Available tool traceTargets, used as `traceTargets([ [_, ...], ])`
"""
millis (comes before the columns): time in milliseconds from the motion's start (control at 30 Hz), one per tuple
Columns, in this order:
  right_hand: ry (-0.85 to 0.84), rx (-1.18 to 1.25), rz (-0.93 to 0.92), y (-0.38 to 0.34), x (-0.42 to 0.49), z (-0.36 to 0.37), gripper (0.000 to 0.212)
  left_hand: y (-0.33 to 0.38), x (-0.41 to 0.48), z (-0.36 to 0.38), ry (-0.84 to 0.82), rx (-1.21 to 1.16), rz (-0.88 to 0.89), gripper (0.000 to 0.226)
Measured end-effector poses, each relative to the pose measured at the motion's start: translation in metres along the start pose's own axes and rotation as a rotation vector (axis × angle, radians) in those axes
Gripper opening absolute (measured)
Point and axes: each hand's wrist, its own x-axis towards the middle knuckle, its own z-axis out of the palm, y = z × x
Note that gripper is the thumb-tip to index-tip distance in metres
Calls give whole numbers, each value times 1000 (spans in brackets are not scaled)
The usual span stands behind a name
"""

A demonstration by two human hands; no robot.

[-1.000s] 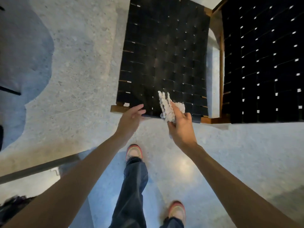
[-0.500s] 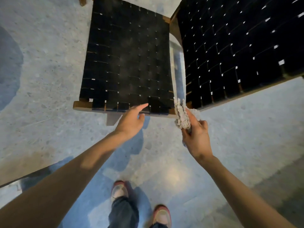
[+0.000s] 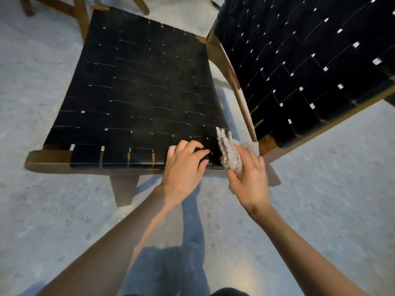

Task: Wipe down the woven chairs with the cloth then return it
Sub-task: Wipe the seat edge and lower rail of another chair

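The left hand (image 3: 184, 167) is bent over the front edge of the black woven-strap seat in a brown wooden frame (image 3: 136, 86). Its fingers are curled on the webbing and the thumb is tucked below, so the edge appears to be gripped. The right hand (image 3: 251, 180) is closed round a crumpled pale grey cloth (image 3: 229, 150). The cloth is held upright at the front right corner of that seat, with its upper end against the straps.

A loose fold could be caught in the gaps between straps or on the wooden corner joint if the cloth is dragged hard. Dust could be pressed into the weave rather than lifted. If weight is put on the front edge, the seat could be tipped or slid on the smooth speckled grey floor (image 3: 42, 210).

Most of the seat lies open to the left of and behind the cloth. To the right of the seat only a narrow strip of floor is left before a second black woven chair with a wooden rail (image 3: 310, 71), where knuckles could be knocked. Brown wooden legs (image 3: 82, 22) are seen beyond the seat's far edge. Wide floor shows in front of the seat and to its left.
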Motion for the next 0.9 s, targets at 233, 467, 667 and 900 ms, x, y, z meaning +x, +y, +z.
traceTargets([
  [233, 168, 58, -83, 13, -5, 40, 48, 3, 2, 27, 280, 13, -7, 14],
  [467, -34, 32, -9, 10, -1, 16, 46, 4, 2, 18, 151, 24, -12, 26],
  [667, 180, 89, -80, -3, -26, -70, 42, 28, 2, -2, -124, 222, -24, 38],
  [900, 547, 69, -64, 14, -36, -166, 42, 57, 23, -28, -427, 394, -17, 61],
])
